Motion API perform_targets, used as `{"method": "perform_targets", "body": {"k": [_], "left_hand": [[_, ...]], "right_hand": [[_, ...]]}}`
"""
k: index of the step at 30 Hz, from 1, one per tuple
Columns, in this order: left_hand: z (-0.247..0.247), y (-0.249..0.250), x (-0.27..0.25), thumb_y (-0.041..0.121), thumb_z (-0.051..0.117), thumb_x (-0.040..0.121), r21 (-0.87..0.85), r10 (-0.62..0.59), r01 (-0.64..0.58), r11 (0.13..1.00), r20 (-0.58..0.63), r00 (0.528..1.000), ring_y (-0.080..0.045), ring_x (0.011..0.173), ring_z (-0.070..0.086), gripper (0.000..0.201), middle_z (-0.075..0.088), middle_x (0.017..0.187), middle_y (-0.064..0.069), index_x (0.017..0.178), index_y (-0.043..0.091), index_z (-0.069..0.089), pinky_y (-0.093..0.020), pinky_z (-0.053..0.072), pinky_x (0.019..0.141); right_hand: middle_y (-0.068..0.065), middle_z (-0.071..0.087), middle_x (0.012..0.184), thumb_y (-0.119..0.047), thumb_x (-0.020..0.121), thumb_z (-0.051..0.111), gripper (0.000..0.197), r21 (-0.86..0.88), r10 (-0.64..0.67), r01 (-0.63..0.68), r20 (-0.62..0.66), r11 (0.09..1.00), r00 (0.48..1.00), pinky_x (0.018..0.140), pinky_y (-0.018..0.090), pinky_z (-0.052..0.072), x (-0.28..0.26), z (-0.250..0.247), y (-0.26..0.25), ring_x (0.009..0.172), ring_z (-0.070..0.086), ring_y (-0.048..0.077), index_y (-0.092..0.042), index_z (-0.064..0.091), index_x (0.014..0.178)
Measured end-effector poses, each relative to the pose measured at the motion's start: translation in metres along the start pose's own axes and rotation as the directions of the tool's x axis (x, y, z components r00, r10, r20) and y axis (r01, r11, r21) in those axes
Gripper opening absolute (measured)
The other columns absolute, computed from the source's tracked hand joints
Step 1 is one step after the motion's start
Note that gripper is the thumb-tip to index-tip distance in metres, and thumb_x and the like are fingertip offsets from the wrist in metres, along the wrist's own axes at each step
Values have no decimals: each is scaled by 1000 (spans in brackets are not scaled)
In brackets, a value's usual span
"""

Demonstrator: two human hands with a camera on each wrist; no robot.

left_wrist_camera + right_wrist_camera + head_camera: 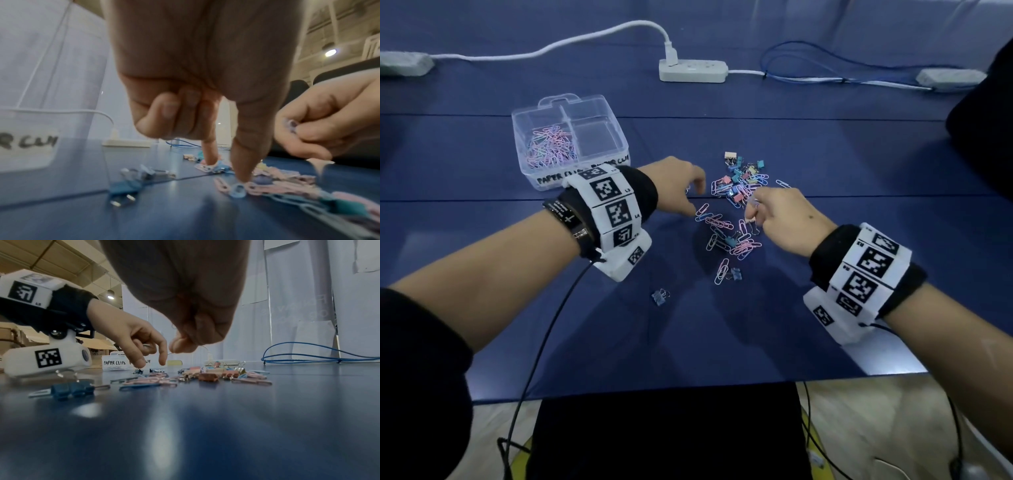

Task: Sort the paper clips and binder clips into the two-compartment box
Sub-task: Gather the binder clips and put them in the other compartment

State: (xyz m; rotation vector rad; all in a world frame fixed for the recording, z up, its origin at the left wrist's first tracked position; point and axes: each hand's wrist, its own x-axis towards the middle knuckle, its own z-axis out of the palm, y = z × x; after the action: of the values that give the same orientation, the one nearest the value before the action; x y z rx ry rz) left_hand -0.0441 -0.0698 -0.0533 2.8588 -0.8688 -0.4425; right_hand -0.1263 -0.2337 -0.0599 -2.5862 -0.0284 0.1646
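Right of the two-compartment box [571, 137], the left hand [674, 181] fingertips a paper clip [237, 190]; the right hand [787, 219] pinches gathered ones; light, slippery wire, best slid then nipped by the loop

Box [571, 144] far left on table [482, 178]; bare cloth between it and clip pile [736, 205] at centre. Left hand [674, 185] and right hand [787, 219] flank pile. Stray binder clip [661, 296] on near side. Power strip [693, 70] and blue cable [825, 65] along far edge.
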Motion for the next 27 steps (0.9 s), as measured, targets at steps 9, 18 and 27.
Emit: {"method": "perform_targets", "body": {"k": [9,18,27], "left_hand": [[19,18,14,38,49,94,-19,34,-31,999,167,985,-24,84,47,29,51,90,-12,91,9,53,-29,36,65],[20,33,13,21,58,89,-7,132,-132,991,124,983,-27,92,54,17,57,94,-12,96,6,63,-26,37,74],[21,31,-1,13,47,92,36,164,-167,985,91,982,-27,111,54,26,61,118,-10,117,8,56,-26,36,77]], "right_hand": [[4,42,59,-25,89,40,37,-224,146,-152,-43,963,988,55,30,27,0,2,-2,73,45,31,-10,36,56],[3,54,88,-22,87,56,15,-306,182,-155,62,939,981,68,29,31,1,2,4,86,49,27,-16,44,81],[-5,48,89,-7,79,61,27,-276,-4,19,55,961,998,68,27,34,4,3,3,85,48,21,-20,58,102]]}}
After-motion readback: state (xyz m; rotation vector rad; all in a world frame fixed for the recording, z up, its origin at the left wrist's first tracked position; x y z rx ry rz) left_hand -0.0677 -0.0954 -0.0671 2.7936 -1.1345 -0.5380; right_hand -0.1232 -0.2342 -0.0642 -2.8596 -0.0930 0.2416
